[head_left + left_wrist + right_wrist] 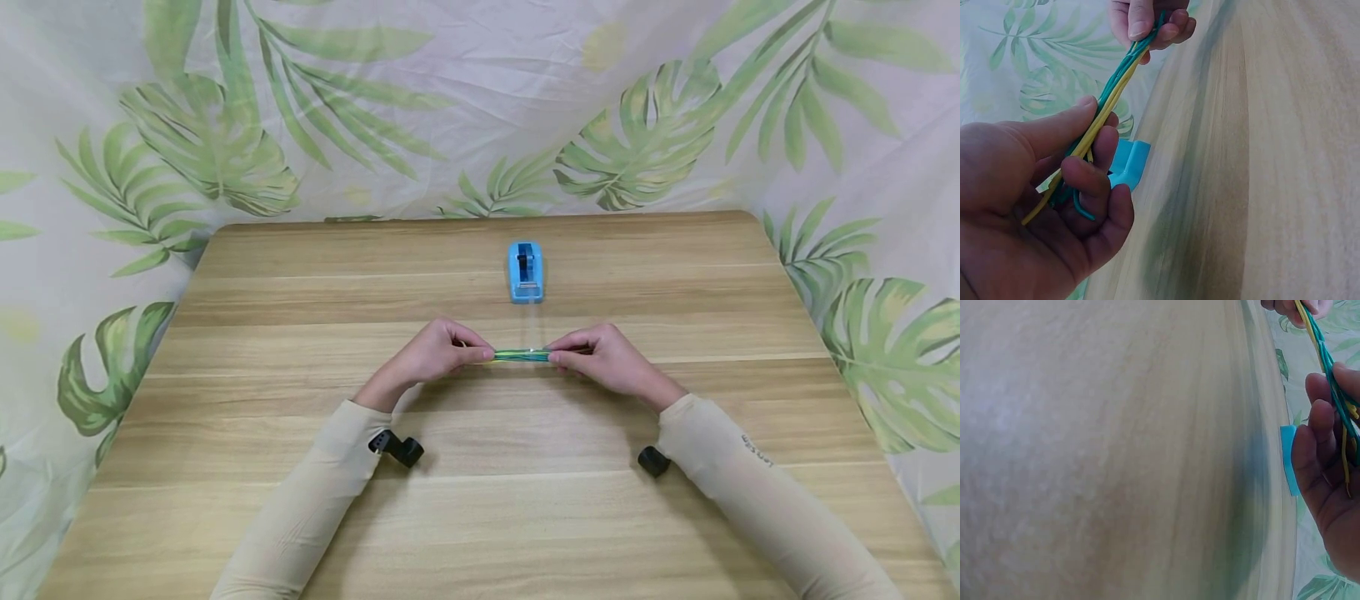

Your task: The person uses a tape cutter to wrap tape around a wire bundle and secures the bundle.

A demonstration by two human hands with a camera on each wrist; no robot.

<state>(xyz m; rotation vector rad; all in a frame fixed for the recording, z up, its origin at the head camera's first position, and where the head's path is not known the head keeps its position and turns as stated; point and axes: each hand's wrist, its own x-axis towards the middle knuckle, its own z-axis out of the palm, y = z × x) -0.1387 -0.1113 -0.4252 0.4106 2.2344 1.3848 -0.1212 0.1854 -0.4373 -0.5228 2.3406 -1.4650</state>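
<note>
A bundle of green and yellow wires (521, 356) stretches level between the two hands, above the table. My left hand (442, 351) pinches its left end between thumb and fingers; in the left wrist view loose wire ends (1035, 210) poke out over the palm. The right hand (606, 358) pinches the other end, and in the right wrist view more wire ends (1345, 469) hang across its fingers. A strip of clear tape (533, 327) runs from the blue tape dispenser (526, 272) toward the bundle and meets it near the right fingertips.
The wood-grain table (480, 517) has its far edge against a leaf-print cloth (495, 100). Each sleeve carries a black wrist camera, the left one (397, 447) and the right one (654, 461). Beyond the hands stands the dispenser, its cutting edge facing them.
</note>
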